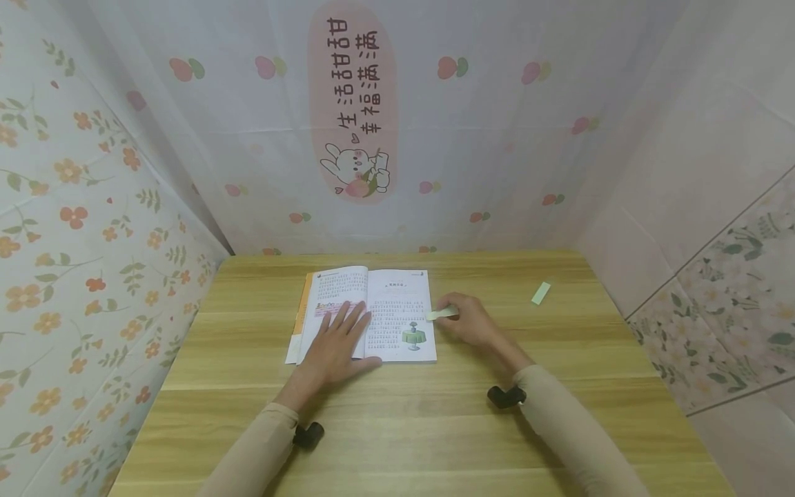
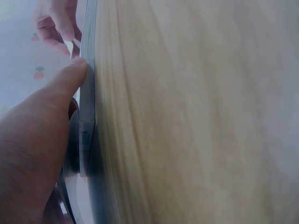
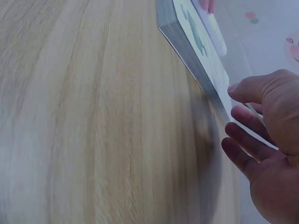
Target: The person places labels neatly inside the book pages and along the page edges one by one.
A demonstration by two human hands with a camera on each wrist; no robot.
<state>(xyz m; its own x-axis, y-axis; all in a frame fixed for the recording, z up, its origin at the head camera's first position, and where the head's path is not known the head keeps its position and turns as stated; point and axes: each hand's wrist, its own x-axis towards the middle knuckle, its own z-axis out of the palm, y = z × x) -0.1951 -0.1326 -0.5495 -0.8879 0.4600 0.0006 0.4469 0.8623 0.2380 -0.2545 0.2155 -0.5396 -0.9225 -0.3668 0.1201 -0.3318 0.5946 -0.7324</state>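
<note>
An open book lies on the table, with printed text and a picture of a green-covered round table on its right page. My left hand rests on the left page and the centre fold, its fingers spread and its thumb along the bottom edge. Beside the book's right edge, my right hand pinches a pale green paper strip between thumb and fingers. The strip's free end reaches over the margin of the right page. In the right wrist view, the hand mostly hides the strip.
Another pale green strip lies on the wooden table, to the right of my right hand. An orange cover edge shows under the book's left side. Patterned curtains stand behind the table and on both sides.
</note>
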